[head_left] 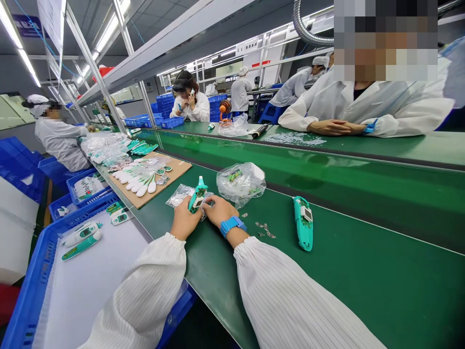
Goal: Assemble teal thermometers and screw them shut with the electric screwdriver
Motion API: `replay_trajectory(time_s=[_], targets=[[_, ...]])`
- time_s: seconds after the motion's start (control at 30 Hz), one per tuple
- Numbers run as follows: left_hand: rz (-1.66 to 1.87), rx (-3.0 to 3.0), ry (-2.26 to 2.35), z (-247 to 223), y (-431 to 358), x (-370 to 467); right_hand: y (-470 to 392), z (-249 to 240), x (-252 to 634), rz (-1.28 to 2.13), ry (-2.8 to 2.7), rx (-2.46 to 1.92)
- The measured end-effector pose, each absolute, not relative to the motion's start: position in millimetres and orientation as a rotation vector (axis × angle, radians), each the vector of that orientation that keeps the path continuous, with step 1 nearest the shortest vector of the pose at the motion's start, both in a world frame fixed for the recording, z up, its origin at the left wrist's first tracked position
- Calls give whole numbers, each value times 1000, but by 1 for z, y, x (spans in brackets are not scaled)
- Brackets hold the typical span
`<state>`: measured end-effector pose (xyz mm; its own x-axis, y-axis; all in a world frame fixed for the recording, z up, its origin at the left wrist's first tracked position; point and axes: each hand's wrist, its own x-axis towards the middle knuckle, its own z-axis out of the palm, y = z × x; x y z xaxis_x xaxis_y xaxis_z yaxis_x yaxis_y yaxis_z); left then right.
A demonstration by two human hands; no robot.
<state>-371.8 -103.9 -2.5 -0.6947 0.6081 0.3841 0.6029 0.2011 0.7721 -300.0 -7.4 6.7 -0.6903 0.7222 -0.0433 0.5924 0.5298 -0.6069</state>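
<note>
My left hand (186, 216) is wrapped round a teal thermometer-like housing (198, 194), its pale tip pointing up and a small screen showing near the lower end. Against the housing's lower right side, my right hand (219, 210) has its fingers pressed together; what they hold, if anything, is too small to tell. A blue band circles my right wrist. Behind my hands lie a clear bag of small parts (180, 195) and a larger plastic bag (241, 184) with green pieces in it. Small metal pieces (265, 227) are scattered to the right.
Another teal housing (303, 224) lies on the green bench (348, 271). A cardboard sheet (178, 170) carries white-ended parts. At the left, a blue crate (39, 271) holds finished-looking devices. Across the bench, a person rests folded hands (336, 127); other people sit farther back.
</note>
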Motion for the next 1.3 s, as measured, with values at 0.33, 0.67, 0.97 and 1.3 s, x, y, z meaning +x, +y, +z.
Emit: replay_trajectory(time_s=[0.33,0.67,0.97,1.3], targets=[[1576,1235,2414,-4,-101,-374,-3,16,-308,853,-2659,-1145],[1573,1209,2407,-3,-101,-374,-7,14,-313,908,-2568,-1145],[1571,1185,2425,-2,-101,-375,-7,10,-315,1160,-2343,-1130],[1560,1189,2488,-3,-104,-376,-16,24,-271,1829,-1800,-951]])
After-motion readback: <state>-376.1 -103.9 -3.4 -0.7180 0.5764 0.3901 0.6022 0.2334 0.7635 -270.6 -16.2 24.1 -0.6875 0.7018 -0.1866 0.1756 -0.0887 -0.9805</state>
